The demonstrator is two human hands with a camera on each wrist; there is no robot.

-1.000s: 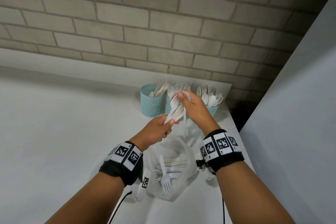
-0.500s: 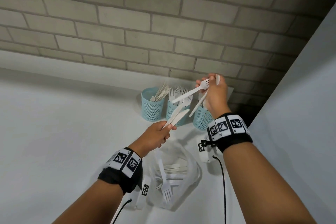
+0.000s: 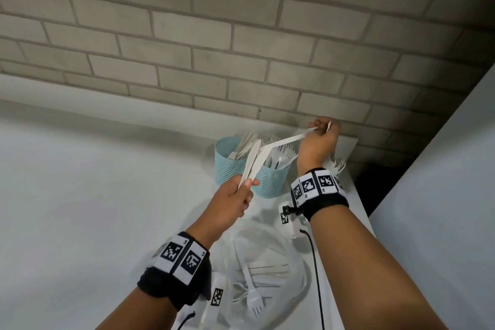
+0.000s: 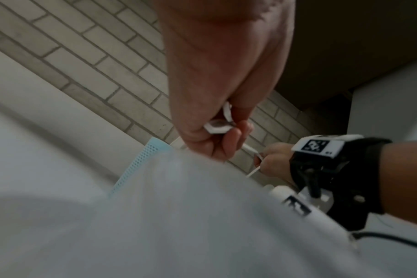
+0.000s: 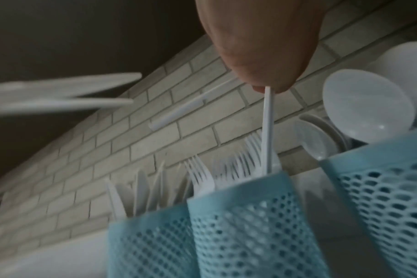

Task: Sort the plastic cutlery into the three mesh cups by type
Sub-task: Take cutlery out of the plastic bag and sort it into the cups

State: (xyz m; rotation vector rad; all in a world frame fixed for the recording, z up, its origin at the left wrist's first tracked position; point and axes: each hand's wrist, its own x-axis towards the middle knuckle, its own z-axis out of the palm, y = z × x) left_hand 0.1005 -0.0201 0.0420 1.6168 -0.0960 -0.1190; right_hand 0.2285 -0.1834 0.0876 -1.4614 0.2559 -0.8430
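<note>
Three teal mesh cups stand by the brick wall: the left cup (image 3: 227, 169) holds knives, the middle cup (image 3: 270, 182) forks, the right cup (image 5: 393, 188) spoons. In the head view my right wrist hides the right cup, and only its spoon tips (image 3: 338, 165) show. My right hand (image 3: 317, 127) pinches a white fork (image 3: 289, 139) by its upper end. The fork's lower end reaches into the middle cup (image 5: 250, 225). In front of the cups, my left hand (image 3: 245, 185) grips two white knives (image 3: 253, 161), blades up.
A clear plastic container (image 3: 302, 270) lies near me with several loose pieces, among them a fork (image 3: 253, 300). A tall white panel (image 3: 442, 195) closes the right side. The white table (image 3: 93, 195) stretches left. A black cable (image 3: 316, 276) runs under my right forearm.
My right hand drew the fork out of the left hand's bundle, swung up and right, and now has its lower end in the middle cup. The left hand rose slightly, keeping the knives.
</note>
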